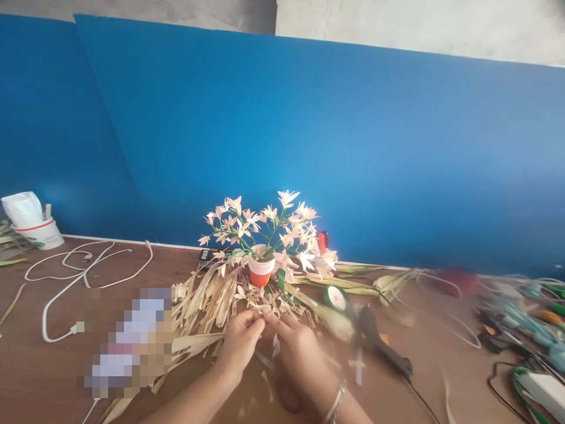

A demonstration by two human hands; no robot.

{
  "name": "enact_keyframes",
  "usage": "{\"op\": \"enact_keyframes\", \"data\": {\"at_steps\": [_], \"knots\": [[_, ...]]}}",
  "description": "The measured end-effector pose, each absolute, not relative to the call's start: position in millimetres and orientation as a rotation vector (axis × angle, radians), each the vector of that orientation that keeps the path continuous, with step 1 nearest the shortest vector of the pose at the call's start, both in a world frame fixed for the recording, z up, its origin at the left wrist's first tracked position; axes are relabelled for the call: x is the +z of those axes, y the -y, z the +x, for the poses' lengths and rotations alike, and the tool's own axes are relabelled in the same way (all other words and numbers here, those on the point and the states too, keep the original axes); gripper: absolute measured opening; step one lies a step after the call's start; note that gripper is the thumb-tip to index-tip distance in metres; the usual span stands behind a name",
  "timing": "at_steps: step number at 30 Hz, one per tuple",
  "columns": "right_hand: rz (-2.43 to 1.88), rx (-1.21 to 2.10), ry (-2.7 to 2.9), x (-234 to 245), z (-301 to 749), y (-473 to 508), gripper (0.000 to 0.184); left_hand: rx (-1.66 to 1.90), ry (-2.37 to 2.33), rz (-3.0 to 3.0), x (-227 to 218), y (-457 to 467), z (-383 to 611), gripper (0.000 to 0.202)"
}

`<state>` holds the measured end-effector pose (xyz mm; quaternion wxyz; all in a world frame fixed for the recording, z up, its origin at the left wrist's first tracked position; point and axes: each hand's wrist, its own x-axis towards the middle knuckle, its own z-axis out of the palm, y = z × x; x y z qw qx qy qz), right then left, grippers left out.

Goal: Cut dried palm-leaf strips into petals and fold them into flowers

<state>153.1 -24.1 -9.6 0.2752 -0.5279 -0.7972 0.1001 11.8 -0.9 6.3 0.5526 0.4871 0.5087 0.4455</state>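
Your left hand [241, 341] and right hand [301, 347] meet, fingertips pinched, contents unclear; rightward, tabletop [428, 347] opens past the glue gun [383, 343].

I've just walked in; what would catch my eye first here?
Probably the pale, pointed flowers, rising from an orange and white cup before a big blue panel. Nearer the camera, the left hand and right hand meet, with dry strips spread left of the cup.

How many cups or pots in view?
2: white cup at far left, orange-and-white pot holding flowers at centre. Clutter at far right could hide others.
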Motion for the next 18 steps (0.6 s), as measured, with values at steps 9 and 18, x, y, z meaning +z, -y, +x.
{"op": "enact_keyframes", "data": {"at_steps": [9,18], "knots": [[-1.623,-0.074,2.202,-12,164,17,0.068,0.906,-1.256,0.993,14,10,14,0.021],[-1.436,0.272,1.896,-7,174,16,0.051,0.912,-1.269,1.489,-6,-8,6,0.029]]}}
